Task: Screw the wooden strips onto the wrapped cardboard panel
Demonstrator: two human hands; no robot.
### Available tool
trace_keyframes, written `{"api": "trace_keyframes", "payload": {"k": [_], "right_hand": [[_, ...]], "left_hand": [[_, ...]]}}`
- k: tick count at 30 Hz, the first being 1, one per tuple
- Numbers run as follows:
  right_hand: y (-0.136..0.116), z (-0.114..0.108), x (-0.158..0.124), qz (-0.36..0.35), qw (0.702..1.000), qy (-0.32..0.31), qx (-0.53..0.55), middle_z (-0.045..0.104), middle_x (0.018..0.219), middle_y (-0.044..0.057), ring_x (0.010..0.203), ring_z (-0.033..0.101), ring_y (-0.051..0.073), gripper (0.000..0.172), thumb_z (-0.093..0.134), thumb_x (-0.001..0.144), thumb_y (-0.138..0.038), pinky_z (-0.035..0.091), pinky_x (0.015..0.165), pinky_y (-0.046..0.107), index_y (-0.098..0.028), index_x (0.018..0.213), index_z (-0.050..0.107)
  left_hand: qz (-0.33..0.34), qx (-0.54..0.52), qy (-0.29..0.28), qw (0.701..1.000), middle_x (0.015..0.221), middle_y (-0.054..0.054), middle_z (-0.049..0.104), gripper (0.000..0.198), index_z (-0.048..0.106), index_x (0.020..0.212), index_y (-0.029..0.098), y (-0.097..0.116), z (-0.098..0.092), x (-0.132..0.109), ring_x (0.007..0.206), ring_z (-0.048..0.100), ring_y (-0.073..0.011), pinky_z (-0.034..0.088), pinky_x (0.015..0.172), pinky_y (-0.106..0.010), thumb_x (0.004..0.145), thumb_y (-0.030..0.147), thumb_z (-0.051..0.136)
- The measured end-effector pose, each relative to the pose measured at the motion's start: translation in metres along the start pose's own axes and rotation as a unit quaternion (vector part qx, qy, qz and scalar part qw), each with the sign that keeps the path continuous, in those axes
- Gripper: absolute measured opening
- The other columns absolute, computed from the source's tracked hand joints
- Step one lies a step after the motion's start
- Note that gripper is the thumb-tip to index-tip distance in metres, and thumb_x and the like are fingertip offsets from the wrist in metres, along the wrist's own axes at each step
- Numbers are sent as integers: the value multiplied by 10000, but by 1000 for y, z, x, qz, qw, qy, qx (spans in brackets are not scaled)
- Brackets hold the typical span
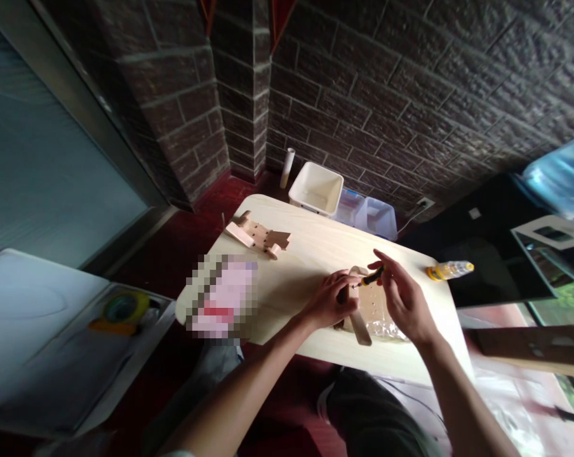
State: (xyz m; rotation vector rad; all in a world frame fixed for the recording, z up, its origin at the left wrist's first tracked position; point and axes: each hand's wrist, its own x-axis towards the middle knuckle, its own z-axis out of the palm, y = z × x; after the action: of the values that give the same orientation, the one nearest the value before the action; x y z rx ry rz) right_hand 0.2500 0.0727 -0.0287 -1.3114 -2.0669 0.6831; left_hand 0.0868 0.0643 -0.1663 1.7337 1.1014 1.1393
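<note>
My left hand [329,299] is closed around a wooden piece [360,328] near the table's front edge, steadying it. In my right hand [404,301] is a screwdriver [373,277] with a black and yellow handle. Its tip points left and meets the wooden piece, or comes very close to it, beside my left fingers. My right index finger is stretched out past the handle. Under and beside my hands lies a flat wooden board with small holes [375,301], partly inside clear plastic wrap. My hands hide part of the wooden piece.
On the pale table [287,279], several joined wooden parts [261,237] lie at the back left, and a blurred-out pink and white item [227,295] at the front left. A yellow-capped clear container [449,271] rests near the right edge. White bin [315,189] and translucent boxes [380,217] stand behind.
</note>
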Motion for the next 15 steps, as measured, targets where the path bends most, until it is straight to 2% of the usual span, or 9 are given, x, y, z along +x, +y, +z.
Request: {"api": "trace_keyframes", "payload": {"k": [5,11,15], "right_hand": [[20,15,-5,24,994,79,74,716,1182,120,881,683,222,380,549,995,-434,559,725,365,-240,1316,609],[48,34,-3,0,979,182,94,724,1061,114,962,696,275,458,355,1029,-427,551,783,439,-212,1347,605],[53,41,4,8,970,194,146,685,1000,103,954,699,290,436,348,994,-415,543,799,467,-226,1270,627]], "left_hand": [[3,-3,11,1000,1495,-72,544,499,585,1342,305,-1,2,0,1452,445,-261,376,1232,-467,857,300,700],[3,-3,35,999,1473,-54,573,486,594,1328,326,2,3,0,1432,474,-256,407,1217,-454,859,235,684],[4,0,36,999,1447,-52,597,455,615,1308,317,4,3,1,1409,499,-258,418,1207,-449,865,237,679]]}}
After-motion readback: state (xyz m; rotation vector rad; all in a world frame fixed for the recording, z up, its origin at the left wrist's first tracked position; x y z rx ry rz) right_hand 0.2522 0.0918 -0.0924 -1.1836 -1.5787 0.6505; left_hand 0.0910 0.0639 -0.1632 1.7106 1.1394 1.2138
